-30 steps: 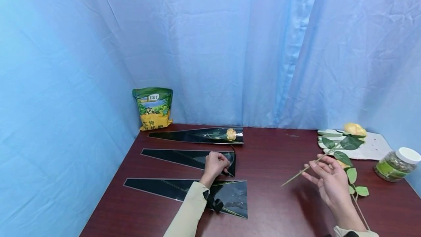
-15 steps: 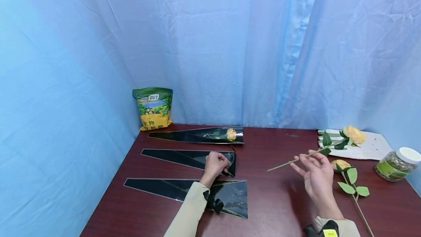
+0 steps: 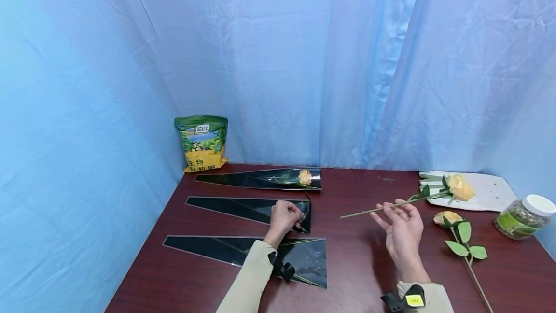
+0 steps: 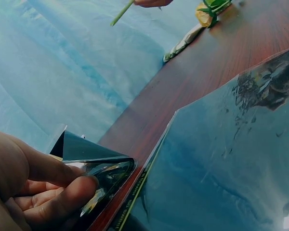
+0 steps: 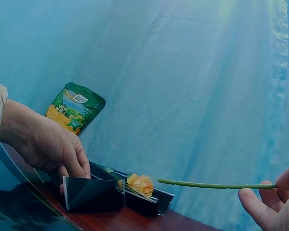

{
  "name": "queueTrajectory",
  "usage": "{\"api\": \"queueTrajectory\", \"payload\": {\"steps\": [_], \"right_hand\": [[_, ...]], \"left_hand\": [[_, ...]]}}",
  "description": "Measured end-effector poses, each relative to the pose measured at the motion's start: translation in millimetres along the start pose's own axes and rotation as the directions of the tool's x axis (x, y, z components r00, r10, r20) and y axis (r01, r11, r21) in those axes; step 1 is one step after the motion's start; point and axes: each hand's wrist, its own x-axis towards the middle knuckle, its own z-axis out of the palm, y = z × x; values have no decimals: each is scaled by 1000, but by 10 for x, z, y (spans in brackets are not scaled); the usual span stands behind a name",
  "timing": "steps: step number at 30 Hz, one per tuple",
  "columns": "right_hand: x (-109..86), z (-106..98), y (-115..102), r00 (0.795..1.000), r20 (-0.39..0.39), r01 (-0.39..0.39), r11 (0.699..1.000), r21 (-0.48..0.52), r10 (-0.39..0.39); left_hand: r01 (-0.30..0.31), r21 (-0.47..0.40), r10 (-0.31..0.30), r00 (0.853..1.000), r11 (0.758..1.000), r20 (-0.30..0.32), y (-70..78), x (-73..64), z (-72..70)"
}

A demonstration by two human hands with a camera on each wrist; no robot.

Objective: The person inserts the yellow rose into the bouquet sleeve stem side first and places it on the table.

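Observation:
My left hand [image 3: 284, 219] pinches the wide end of the middle black flower sleeve [image 3: 234, 206], lifting its upper film so the mouth stands apart, as the left wrist view shows near the fingertips [image 4: 89, 185]. My right hand [image 3: 404, 235] holds a yellow rose [image 3: 460, 188] by its green stem [image 5: 207, 185], between thumb and fingers. The bloom points right and the bare stem end points left toward the sleeve's mouth, above the table. Behind, another sleeve [image 3: 243, 179] has a yellow rose [image 3: 305, 177] inside it. A flat sleeve [image 3: 304, 260] lies nearest me, under my left forearm.
Another yellow rose [image 3: 447, 218] lies at the right, its stem running toward the front. Beyond it are white gloves [image 3: 491, 192] and a white-lidded jar [image 3: 525, 216]. A green and yellow bag [image 3: 201, 144] stands at the back left. Blue curtains [image 3: 278, 62] surround the table.
My right hand has moved left with the rose, away from the rose lying on the table, and the stem has turned flatter. My left hand has stayed at the sleeve's mouth.

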Motion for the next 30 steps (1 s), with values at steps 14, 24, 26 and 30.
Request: {"api": "queueTrajectory", "payload": {"steps": [14, 24, 26, 30], "right_hand": [[-14, 112, 283, 997, 15, 78, 997, 20, -78], [-41, 216, 453, 994, 23, 109, 993, -42, -108], [-39, 251, 494, 992, 33, 126, 990, -57, -125], [-39, 338, 579, 987, 50, 157, 983, -94, -153]], "left_hand": [[-1, 3, 1, 1000, 1000, -3, 15, -9, -3], [-14, 11, 14, 1000, 1000, -4, 17, -15, 0], [-11, 5, 11, 1000, 1000, -5, 21, -20, -2], [-4, -11, 4, 1000, 1000, -6, 34, -30, 2]]}}
